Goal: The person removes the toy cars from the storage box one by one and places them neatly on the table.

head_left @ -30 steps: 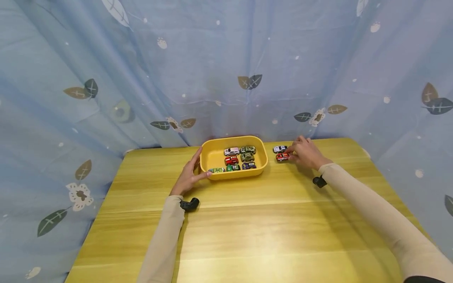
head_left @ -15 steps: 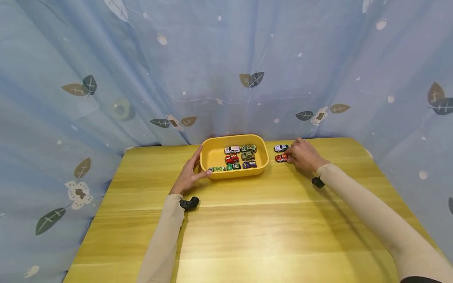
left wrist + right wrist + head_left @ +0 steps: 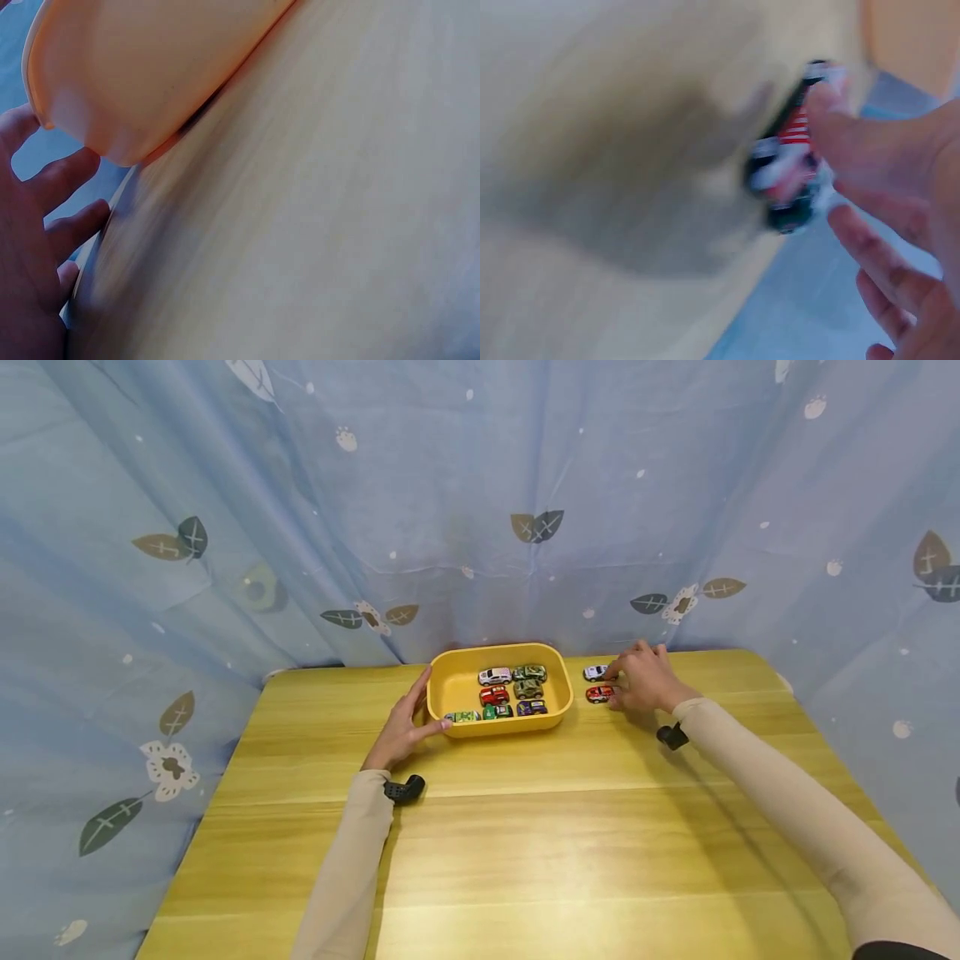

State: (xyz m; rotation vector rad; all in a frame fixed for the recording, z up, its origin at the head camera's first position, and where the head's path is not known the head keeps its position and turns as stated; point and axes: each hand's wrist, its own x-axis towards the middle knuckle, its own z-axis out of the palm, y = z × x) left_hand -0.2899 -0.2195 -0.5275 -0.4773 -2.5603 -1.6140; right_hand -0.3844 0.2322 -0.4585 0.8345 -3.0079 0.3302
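Observation:
My left hand [image 3: 401,735] is at the left end of a yellow plastic bin [image 3: 501,728], its thumb at the front rim and its fingers spread along the end wall. In the left wrist view, fingertips touch the bin's outer wall [image 3: 150,67]. Right of the bin, a red toy car [image 3: 599,694] stands in front of a white toy car [image 3: 595,673]. My right hand [image 3: 647,678] is at their right ends, thumb by the red car, forefinger by the white one. The right wrist view is blurred; there the thumb overlaps the red-striped car [image 3: 795,131], with the other fingers apart from it.
Inside the bin several toy cars sit in rows, among them a white one [image 3: 495,677], a red one [image 3: 494,696] and a purple one [image 3: 532,707]. The wooden table [image 3: 525,852] ends at a blue patterned curtain [image 3: 450,527] behind the bin.
My right hand's thumb and forefinger have spread from their pinch on the red car, the forefinger now by the white car. The left hand and bin stay in place.

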